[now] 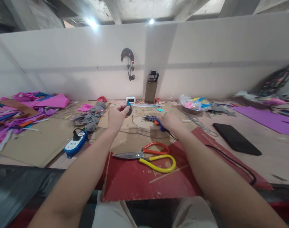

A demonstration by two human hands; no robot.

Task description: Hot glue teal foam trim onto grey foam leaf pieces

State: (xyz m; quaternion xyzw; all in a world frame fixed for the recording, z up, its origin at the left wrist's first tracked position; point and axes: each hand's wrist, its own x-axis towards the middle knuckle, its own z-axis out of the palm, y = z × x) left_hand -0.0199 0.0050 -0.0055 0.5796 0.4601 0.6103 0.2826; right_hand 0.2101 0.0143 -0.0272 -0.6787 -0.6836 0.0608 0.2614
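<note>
– Okay, left hand point(117, 116)?
– Thumb and fingers pinched on a small dark piece point(129, 111), held over the brown cardboard point(122, 144).
– Right hand point(171, 122)?
– At the dark blue tool point(161, 127), right of that piece; grip mostly hidden, can't tell if clamped.
– Scissors point(141, 154)?
– Lying on the red board point(144, 186), between the forearms.

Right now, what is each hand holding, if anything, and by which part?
The left hand pinches a small dark piece by its left edge. The right hand is at a blue tool; its hold is hidden.
</note>
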